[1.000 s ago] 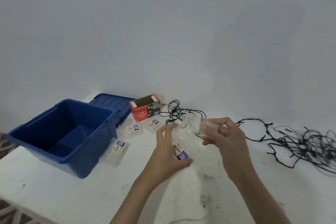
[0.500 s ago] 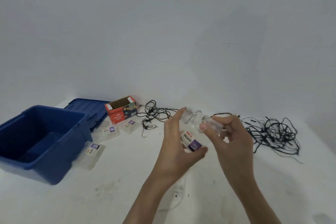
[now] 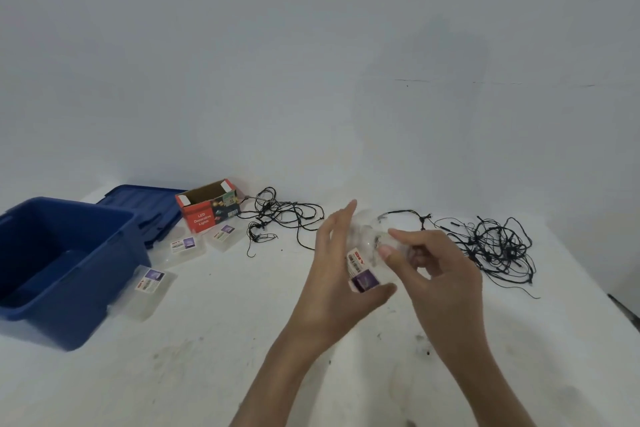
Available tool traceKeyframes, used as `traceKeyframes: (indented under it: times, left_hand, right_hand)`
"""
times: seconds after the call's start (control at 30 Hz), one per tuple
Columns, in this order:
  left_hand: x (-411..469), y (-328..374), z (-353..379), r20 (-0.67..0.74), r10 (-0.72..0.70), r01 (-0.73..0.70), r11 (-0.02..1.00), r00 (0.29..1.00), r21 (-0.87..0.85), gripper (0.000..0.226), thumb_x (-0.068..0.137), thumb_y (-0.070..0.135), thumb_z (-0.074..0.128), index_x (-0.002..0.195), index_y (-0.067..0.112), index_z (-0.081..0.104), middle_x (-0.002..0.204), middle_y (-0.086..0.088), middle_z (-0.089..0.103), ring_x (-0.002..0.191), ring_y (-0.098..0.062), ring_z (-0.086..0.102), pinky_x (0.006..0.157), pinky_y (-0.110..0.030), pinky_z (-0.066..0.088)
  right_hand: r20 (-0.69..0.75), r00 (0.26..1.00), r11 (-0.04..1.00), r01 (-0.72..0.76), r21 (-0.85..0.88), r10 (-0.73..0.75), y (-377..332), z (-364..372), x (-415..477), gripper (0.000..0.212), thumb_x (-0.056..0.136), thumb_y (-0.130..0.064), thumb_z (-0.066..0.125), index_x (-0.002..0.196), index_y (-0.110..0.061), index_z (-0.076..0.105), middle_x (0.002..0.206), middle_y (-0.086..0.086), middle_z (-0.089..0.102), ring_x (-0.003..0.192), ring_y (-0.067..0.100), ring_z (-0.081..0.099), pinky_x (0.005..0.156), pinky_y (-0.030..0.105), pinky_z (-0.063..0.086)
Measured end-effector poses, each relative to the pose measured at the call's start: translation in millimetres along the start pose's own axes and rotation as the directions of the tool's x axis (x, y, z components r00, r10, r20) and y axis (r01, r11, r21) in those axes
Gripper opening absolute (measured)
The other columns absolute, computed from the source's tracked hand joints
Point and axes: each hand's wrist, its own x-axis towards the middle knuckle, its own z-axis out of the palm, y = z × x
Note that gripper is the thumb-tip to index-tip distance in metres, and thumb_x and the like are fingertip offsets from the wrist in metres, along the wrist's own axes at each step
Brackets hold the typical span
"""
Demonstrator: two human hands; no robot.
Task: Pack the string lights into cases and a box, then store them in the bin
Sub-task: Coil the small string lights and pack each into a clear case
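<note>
My left hand (image 3: 337,274) holds a clear plastic case (image 3: 362,270) with a red and purple label, thumb under it and fingers raised. My right hand (image 3: 433,270) pinches a small clear bundle of lights (image 3: 381,239) at the case's open top. Black string lights lie tangled in two heaps on the white table (image 3: 242,340), one heap at centre back (image 3: 280,215) and a bigger heap at the right (image 3: 491,246). Three more clear cases lie left of centre, the nearest beside the bin (image 3: 149,288). The open blue bin (image 3: 65,263) stands at the left.
A red cardboard box (image 3: 207,211) marked LED Decorative Lights stands open behind the cases. The blue bin lid (image 3: 145,201) lies behind the bin. A plain wall rises behind the table. The table's right edge shows at far right.
The view has shifted, so the bin sits further left. My right hand has brought the clear bundle down closer to the case in my left hand.
</note>
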Motion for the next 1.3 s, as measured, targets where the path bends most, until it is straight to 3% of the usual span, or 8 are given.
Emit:
traceKeyframes:
  times: [0.1, 0.23, 0.43, 0.67, 0.8, 0.93, 1.1, 1.3]
  left_hand:
    - [-0.6, 7.5, -1.4, 0.000, -0.127, 0.115, 0.897, 0.992, -0.427, 0.102, 0.068, 0.019, 0.081, 0.134, 0.063, 0.017, 0.139, 0.014, 0.044, 0.102, -0.010, 0.064, 0.077, -0.024, 0.055]
    - [3.7, 21.9, 13.8, -0.071, -0.289, 0.165, 0.710, 0.955, -0.684, 0.057, 0.084, 0.043, 0.055, 0.135, 0.053, 0.030, 0.100, 0.025, 0.068, 0.094, -0.003, 0.068, 0.076, -0.024, 0.055]
    - [6.4, 30.0, 37.3, -0.209, -0.400, 0.117, 0.653, 0.893, -0.748, 0.036, 0.095, 0.035, 0.044, 0.131, 0.035, 0.043, 0.114, 0.006, 0.063, 0.094, -0.010, 0.067, 0.077, -0.028, 0.054]
    - [12.8, 27.4, 29.6, -0.217, -0.427, 0.171, 0.702, 0.878, -0.691, 0.035, 0.091, 0.040, 0.048, 0.126, 0.036, 0.050, 0.130, -0.002, 0.057, 0.118, -0.027, 0.056, 0.089, -0.043, 0.052]
    - [14.5, 26.0, 27.0, -0.158, -0.393, 0.173, 0.685, 0.906, -0.708, 0.049, 0.084, 0.046, 0.051, 0.128, 0.024, 0.051, 0.117, -0.003, 0.060, 0.071, -0.014, 0.066, 0.057, -0.029, 0.056]
    - [14.3, 25.2, 26.6, -0.174, -0.378, 0.180, 0.734, 0.909, -0.655, 0.063, 0.068, 0.047, 0.063, 0.127, 0.028, 0.051, 0.117, -0.005, 0.061, 0.076, -0.019, 0.066, 0.072, -0.042, 0.058]
    - [12.7, 20.9, 25.2, -0.256, -0.405, 0.189, 0.783, 0.878, -0.593, 0.059, 0.069, 0.048, 0.074, 0.122, 0.031, 0.054, 0.121, -0.003, 0.061, 0.093, -0.028, 0.065, 0.074, -0.042, 0.057]
    - [11.9, 23.9, 27.2, -0.280, -0.429, 0.214, 0.797, 0.859, -0.565, 0.054, 0.068, 0.061, 0.071, 0.114, 0.038, 0.056, 0.129, -0.002, 0.056, 0.113, -0.031, 0.060, 0.087, -0.048, 0.054]
  right_hand:
    - [0.040, 0.996, 0.986, -0.088, 0.143, 0.083, -2.3, -4.7, 1.8, 0.015, 0.071, -0.013, 0.077, 0.081, -0.024, 0.072, 0.066, -0.002, 0.064, 0.060, 0.005, 0.054, 0.062, 0.010, 0.043]
    - [0.019, 0.996, 0.973, -0.091, 0.213, 0.089, -2.1, -1.5, -2.2, 0.014, 0.071, -0.015, 0.077, 0.082, -0.024, 0.073, 0.075, 0.011, 0.068, 0.066, 0.015, 0.057, 0.067, 0.013, 0.046]
    - [-0.132, 0.989, 0.997, 0.073, 0.013, -0.071, -1.4, 7.8, -19.8, 0.013, 0.080, -0.056, 0.056, 0.078, -0.052, 0.068, 0.092, -0.025, 0.064, 0.087, 0.005, 0.053, 0.075, 0.006, 0.037]
    - [0.006, 0.997, 0.991, 0.080, -0.105, -0.080, 1.3, 0.3, -22.6, 0.036, 0.079, -0.077, 0.032, 0.083, -0.061, 0.064, 0.104, -0.022, 0.046, 0.098, 0.013, 0.046, 0.084, 0.021, 0.037]
    - [0.021, 1.000, 0.999, -0.015, 0.032, 0.015, -3.8, -7.0, -11.5, 0.039, 0.072, -0.069, 0.049, 0.105, -0.050, 0.058, 0.109, -0.014, 0.057, 0.099, 0.004, 0.054, 0.079, 0.008, 0.039]
    - [0.185, 0.955, 0.860, -0.290, 0.420, 0.231, 2.9, -5.7, -5.3, 0.062, 0.060, -0.056, 0.075, 0.117, -0.037, 0.058, 0.087, -0.001, 0.072, 0.089, 0.019, 0.065, 0.079, 0.029, 0.045]
    - [-0.001, 0.995, 0.923, -0.094, 0.373, 0.102, 2.1, -6.1, -5.1, 0.040, 0.082, 0.000, 0.065, 0.111, -0.027, 0.062, 0.072, -0.002, 0.064, 0.065, 0.013, 0.056, 0.074, 0.020, 0.048]
    - [-0.054, 0.871, 0.843, 0.454, -0.288, -0.488, 8.0, -3.7, -5.5, 0.019, 0.084, -0.015, 0.061, 0.101, -0.014, 0.071, 0.084, -0.012, 0.063, 0.076, 0.004, 0.057, 0.077, 0.007, 0.042]
